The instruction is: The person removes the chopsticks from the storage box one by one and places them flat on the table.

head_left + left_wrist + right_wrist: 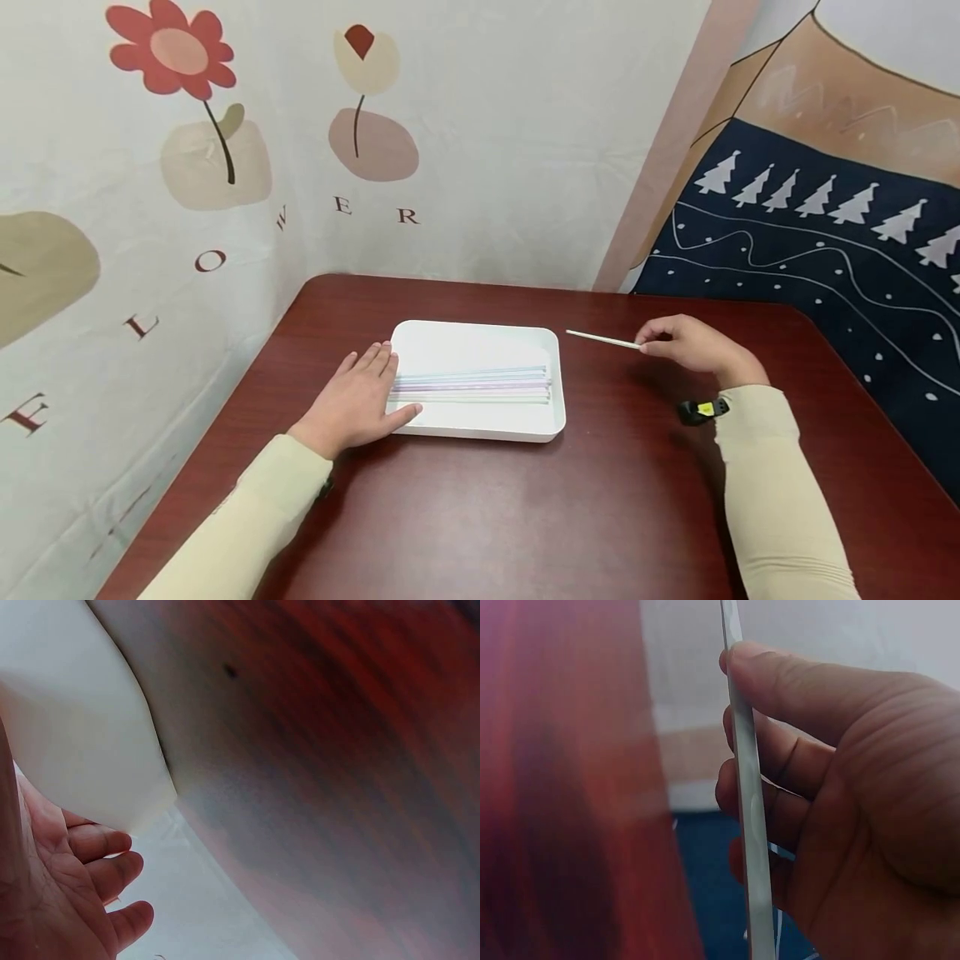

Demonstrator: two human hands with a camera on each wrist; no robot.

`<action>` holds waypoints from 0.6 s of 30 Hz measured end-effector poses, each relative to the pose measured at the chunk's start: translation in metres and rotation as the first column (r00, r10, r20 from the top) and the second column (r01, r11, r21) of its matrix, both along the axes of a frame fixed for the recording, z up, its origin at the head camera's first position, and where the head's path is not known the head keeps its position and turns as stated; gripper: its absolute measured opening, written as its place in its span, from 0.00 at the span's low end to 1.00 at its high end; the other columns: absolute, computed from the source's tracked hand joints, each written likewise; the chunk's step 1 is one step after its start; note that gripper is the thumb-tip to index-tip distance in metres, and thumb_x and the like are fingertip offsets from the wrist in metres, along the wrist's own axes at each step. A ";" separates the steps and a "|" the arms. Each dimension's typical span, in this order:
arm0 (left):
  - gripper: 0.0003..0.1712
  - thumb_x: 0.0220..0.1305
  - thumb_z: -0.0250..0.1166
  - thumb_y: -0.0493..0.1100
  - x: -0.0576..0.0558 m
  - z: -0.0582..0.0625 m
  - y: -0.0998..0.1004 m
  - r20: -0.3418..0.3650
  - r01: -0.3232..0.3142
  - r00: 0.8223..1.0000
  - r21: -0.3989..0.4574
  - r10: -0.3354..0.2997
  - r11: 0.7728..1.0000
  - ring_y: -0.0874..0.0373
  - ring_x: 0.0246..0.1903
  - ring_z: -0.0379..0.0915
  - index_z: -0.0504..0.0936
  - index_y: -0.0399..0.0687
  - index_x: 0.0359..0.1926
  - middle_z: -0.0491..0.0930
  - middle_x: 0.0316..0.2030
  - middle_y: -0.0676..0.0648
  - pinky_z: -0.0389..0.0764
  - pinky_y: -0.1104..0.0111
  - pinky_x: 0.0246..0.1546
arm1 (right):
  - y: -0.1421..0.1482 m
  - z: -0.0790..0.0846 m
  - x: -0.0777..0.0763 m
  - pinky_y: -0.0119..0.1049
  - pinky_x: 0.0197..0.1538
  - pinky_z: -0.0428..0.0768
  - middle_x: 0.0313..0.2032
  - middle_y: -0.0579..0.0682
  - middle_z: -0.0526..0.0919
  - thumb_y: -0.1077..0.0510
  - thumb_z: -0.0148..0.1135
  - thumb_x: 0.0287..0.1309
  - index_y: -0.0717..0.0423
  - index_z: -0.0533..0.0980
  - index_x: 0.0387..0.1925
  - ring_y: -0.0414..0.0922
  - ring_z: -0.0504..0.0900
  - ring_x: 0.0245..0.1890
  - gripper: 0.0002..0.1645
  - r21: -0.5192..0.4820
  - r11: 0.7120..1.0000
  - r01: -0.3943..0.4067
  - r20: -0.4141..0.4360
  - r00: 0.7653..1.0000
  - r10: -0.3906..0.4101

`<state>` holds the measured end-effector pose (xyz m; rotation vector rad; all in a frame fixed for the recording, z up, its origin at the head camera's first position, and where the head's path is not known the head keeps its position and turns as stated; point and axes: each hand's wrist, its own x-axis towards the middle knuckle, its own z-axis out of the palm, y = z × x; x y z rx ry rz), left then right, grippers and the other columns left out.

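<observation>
Left hand (pixel 362 402) straight-fingered, touching white rectangular tray (pixel 472 343) at left | right hand (pixel 693 343) pinching slim pale stick (pixel 602 338), right of tray

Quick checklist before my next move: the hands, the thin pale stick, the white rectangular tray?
1. Right hand pinching the thin pale stick: ok.
2. Left hand on the white rectangular tray: ok, at its left end.
3. Tray flat on the dark red wooden table: ok.
4. Slim pastel sticks side by side in the tray: ok.
5. Their left ends aligned: cannot tell; the left hand hides them.
6. Held stick's height above the table: cannot tell.
</observation>
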<state>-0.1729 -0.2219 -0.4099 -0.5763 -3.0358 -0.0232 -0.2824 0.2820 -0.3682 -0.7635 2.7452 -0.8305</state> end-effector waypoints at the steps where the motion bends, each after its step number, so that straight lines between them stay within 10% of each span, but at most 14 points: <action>1: 0.55 0.65 0.52 0.73 0.000 0.000 0.000 0.001 0.000 1.000 0.002 0.000 1.000 0.38 0.73 0.50 0.63 0.27 0.70 0.58 0.72 0.31 0.52 0.44 0.70 | 0.005 -0.002 0.001 0.45 0.47 0.74 0.35 0.48 0.83 0.62 0.62 0.66 0.56 0.83 0.39 0.48 0.75 0.39 0.05 0.008 1.000 0.006 0.006 1.000 -0.006; 18: 0.55 0.65 0.52 0.73 0.000 0.001 0.000 0.014 -0.003 1.000 0.003 0.003 1.000 0.38 0.73 0.50 0.62 0.27 0.71 0.57 0.72 0.31 0.52 0.44 0.70 | 0.030 -0.036 -0.013 0.43 0.45 0.71 0.35 0.46 0.80 0.61 0.63 0.65 0.51 0.82 0.35 0.48 0.73 0.39 0.04 0.069 0.996 0.049 0.132 0.990 -0.058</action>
